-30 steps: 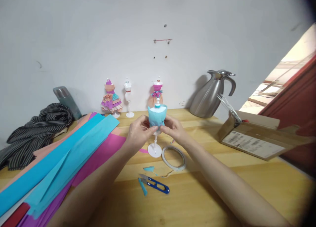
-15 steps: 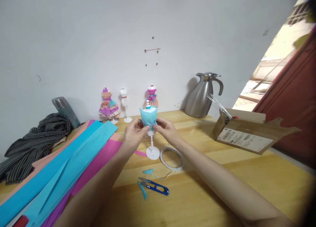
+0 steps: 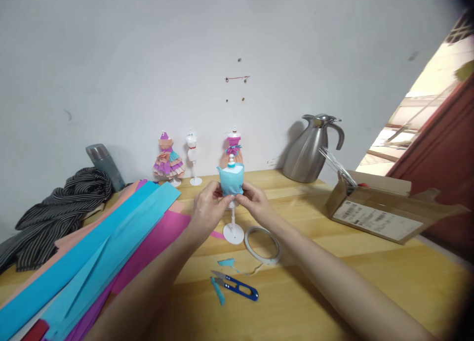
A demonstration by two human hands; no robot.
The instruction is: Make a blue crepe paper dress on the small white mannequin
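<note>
A small white mannequin on a round-footed stand (image 3: 233,234) is upright before me, its torso wrapped in light blue crepe paper (image 3: 232,181). My left hand (image 3: 214,201) grips the paper's lower edge from the left, thumb in front. My right hand (image 3: 255,201) pinches the same edge from the right, the two thumbs nearly touching. The fingers behind the torso are hidden. A roll of white tape (image 3: 247,247) lies right of the stand's foot. Closer to me are blue-handled thread snips (image 3: 239,286) and light blue paper scraps (image 3: 217,290).
Strips of colored crepe paper (image 3: 92,262) and a striped cloth (image 3: 70,207) cover the left side. Behind stand a ruffled-dress mannequin (image 3: 169,160), a bare one (image 3: 191,153) and a pink-topped one (image 3: 233,142). A steel jug (image 3: 305,150) and a cardboard box (image 3: 377,212) are right.
The whole view has shifted slightly. Both thumbs have slid down to the paper's lower edge and come closer together; the paper's front now looks smoother there.
</note>
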